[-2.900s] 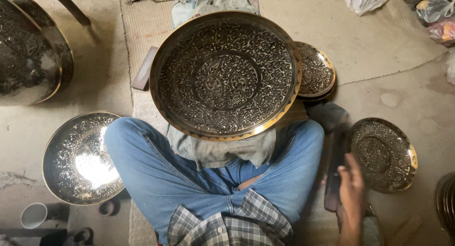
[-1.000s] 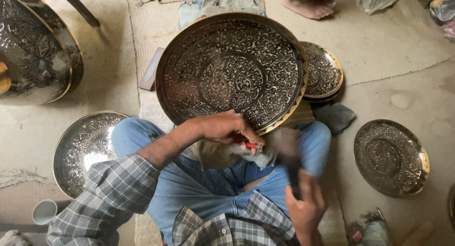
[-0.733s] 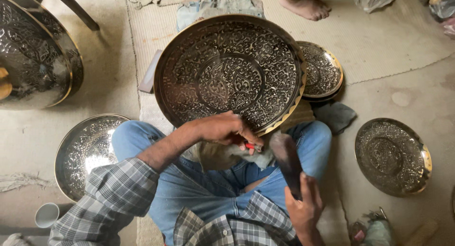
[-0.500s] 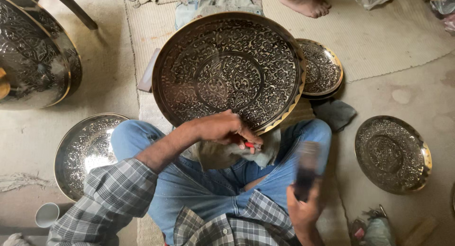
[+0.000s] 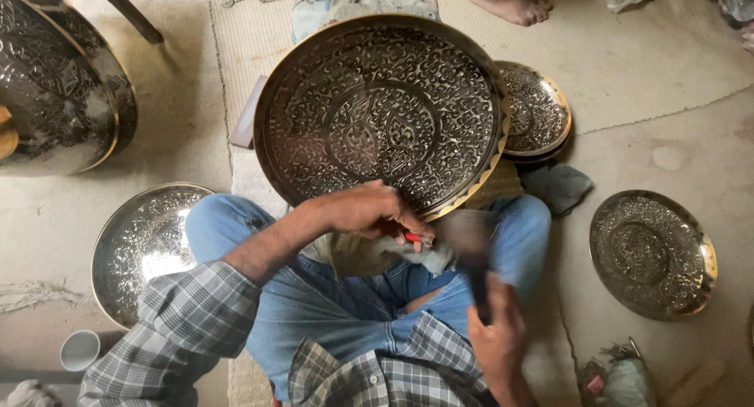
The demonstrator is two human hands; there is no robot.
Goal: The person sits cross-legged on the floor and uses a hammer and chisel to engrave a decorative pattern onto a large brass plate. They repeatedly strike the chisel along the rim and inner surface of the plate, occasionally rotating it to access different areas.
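Note:
A large round engraved metal tray (image 5: 377,116) with a brass-coloured rim rests tilted on my crossed legs. My left hand (image 5: 369,211) lies at its lower rim, pinching a small tool with a red tip (image 5: 414,237) against a grey cloth (image 5: 369,254) on my lap. My right hand (image 5: 495,336) grips the handle of a dark hammer (image 5: 470,246), whose blurred head hovers just right of the red-tipped tool, near the tray's lower right rim.
Smaller engraved plates lie around me: one behind the tray (image 5: 538,113), one at the right (image 5: 652,254), one at the left (image 5: 141,246). A big engraved vessel (image 5: 55,85) stands far left. A white cup (image 5: 80,350), a dark cloth (image 5: 558,186) and another person's bare foot (image 5: 510,0) are nearby.
My left hand came in to the tray's lower rim with the red-tipped tool. My right hand picked up the hammer and has been swinging it up and down beside that tool.

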